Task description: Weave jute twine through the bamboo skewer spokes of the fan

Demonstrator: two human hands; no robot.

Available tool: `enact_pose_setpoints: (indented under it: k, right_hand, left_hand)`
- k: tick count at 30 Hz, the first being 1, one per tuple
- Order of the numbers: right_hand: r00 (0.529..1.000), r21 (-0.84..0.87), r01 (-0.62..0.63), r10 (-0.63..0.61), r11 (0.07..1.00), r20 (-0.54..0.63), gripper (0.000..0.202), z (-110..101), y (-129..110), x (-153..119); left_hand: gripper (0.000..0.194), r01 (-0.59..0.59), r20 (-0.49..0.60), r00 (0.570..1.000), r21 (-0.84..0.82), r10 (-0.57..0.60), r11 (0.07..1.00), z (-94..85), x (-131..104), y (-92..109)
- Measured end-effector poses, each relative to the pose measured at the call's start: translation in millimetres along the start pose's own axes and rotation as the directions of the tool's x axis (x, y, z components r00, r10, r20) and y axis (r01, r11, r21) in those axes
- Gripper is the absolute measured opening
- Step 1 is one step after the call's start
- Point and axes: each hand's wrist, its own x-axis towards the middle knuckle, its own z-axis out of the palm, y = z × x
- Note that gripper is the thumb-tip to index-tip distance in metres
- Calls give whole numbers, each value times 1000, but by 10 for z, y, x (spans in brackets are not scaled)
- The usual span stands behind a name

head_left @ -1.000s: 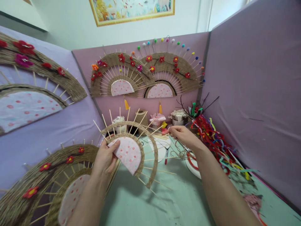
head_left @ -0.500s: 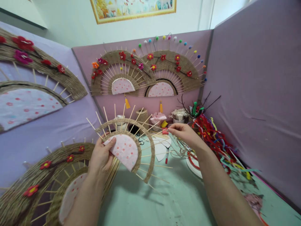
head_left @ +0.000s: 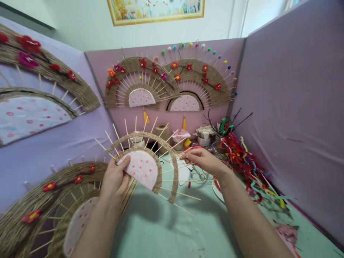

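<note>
My left hand (head_left: 116, 177) grips the woven fan (head_left: 139, 170) by its lower left edge, thumb on the pale half-round with red dots. Thin sticks radiate from that centre through an inner and an outer band of twine. At the fan's right side, my right hand (head_left: 199, 159) has its fingertips pinched together close to the outer band and the stick ends. A strand of twine (head_left: 202, 175) hangs loosely below that hand and loops onto the table. Exactly what lies between the fingertips is too small to see clearly, though twine seems to run from them.
A larger flowered fan (head_left: 75, 193) leans at the left, beside a bundle of thin sticks (head_left: 129, 195). Behind stand a twine spool (head_left: 162, 138) and small pots. Colourful pipe cleaners (head_left: 242, 154) pile at the right. A red-handled tool (head_left: 190, 179) lies on the green table (head_left: 172, 229).
My right hand has moved left and slightly down, from beyond the stick ends to close beside the outer band. The fan has tilted slightly in my left hand.
</note>
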Motion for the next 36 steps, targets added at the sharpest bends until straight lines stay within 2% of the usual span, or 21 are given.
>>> enact_pose_setpoints:
  k: [3, 7, 9, 11, 13, 15, 17, 18, 23, 28, 33, 36]
  right_hand:
    - [998, -12, -53, 53, 999, -22, 37, 66, 15, 41]
    - [994, 57, -85, 89, 995, -70, 35, 117, 32, 91]
    - [992, 94, -77, 85, 993, -91, 34, 123, 21, 99]
    - [991, 116, -65, 77, 991, -109, 35, 118, 8, 97]
    - [989, 126, -60, 76, 990, -124, 35, 104, 2, 89]
    - [989, 139, -64, 82, 988, -126, 34, 87, 4, 77]
    - [988, 142, -69, 88, 987, -129, 33, 68, 5, 63]
    - [987, 130, -68, 85, 989, -133, 33, 59, 1, 55]
    - [993, -61, 1, -8, 998, -120, 36, 12, -75, 15]
    - [976, -262, 99, -145, 960, -163, 35, -75, -134, -10]
    - [956, -329, 151, -223, 932, -192, 33, -138, -132, -34]
    - [946, -322, 143, -225, 936, -235, 31, -129, -140, -43]
  left_hand:
    - [22, -2, 9, 1000, -5, 2, 1000, 13, -5, -47]
    - [20, -11, -10, 1000, -54, 10, 998, 41, 0, -102]
    - [19, 50, -11, 999, -103, -52, 993, 64, -12, -109]
    - [22, 155, 34, 988, -128, -152, 980, 86, -51, -105]
    - [27, 279, 113, 957, -88, -269, 956, 96, -118, -99]
    - [32, 395, 188, 902, -4, -388, 918, 92, -193, -102]
    - [36, 458, 239, 855, 68, -460, 887, 83, -251, -115]
    - [38, 465, 255, 845, 86, -470, 881, 81, -268, -122]
    - [44, 410, 221, 882, 74, -415, 909, 99, -253, -115]
    - [40, 369, 199, 906, 67, -374, 927, 90, -219, -49]
    - [36, 319, 177, 930, 40, -321, 947, 89, -234, -15]
    - [36, 316, 182, 931, 30, -316, 948, 96, -247, -11]
